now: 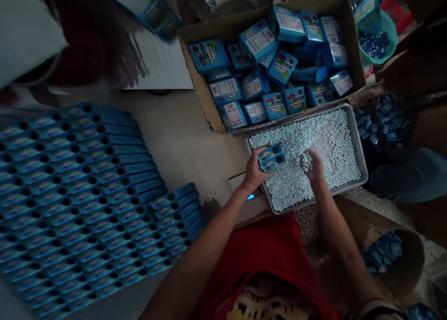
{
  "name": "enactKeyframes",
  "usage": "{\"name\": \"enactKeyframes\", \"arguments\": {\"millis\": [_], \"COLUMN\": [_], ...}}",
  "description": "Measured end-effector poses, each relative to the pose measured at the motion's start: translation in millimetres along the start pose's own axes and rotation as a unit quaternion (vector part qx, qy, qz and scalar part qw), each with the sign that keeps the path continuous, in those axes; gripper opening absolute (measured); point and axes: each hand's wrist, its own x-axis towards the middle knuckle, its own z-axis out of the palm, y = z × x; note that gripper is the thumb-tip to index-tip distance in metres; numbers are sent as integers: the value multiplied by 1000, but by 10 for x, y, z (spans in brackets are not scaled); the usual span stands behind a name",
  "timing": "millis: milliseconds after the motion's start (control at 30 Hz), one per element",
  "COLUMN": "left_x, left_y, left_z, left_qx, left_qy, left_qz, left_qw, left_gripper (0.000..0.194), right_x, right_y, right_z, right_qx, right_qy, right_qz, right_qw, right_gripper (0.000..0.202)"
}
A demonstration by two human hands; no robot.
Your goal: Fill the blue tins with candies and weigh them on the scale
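Observation:
My left hand point(256, 171) grips two small blue boxes point(271, 158) side by side, each with a dark round hole facing up, over the left part of a metal tray point(363, 164). The tray holds a layer of small pale blue and white pellets point(289, 189). My right hand point(313, 165) is curled around a handful of these pellets, palm up, above the middle of the tray. Behind my right hand a patch of the tray's bottom shows through the pellets.
A cardboard box point(199, 94) of blue cartons stands behind the tray. Rows of blue boxes point(87, 185) fill the left side. A green bowl point(391, 31) of wrapped pieces is at the upper right. Another person's blurred hand point(122, 54) shows at the upper left.

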Motion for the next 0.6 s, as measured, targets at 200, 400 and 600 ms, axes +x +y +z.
{"name": "enactKeyframes", "arguments": {"millis": [200,400,600], "left_x": [-2,29,-149], "left_y": [-10,-167,-94], "left_z": [187,25,-87], "left_qx": [-22,-65,-17], "left_qy": [-48,-125,29], "left_qz": [7,-57,-92], "left_qw": [999,988,995], "left_gripper": [79,124,97], "right_x": [-312,-391,-469], "right_y": [-367,-535,-598], "right_z": [-36,-28,44], "right_qx": [431,538,540], "right_qy": [-94,-78,-16], "right_qz": [116,193,178], "right_qw": [890,817,823], "right_gripper": [21,25,20]}}
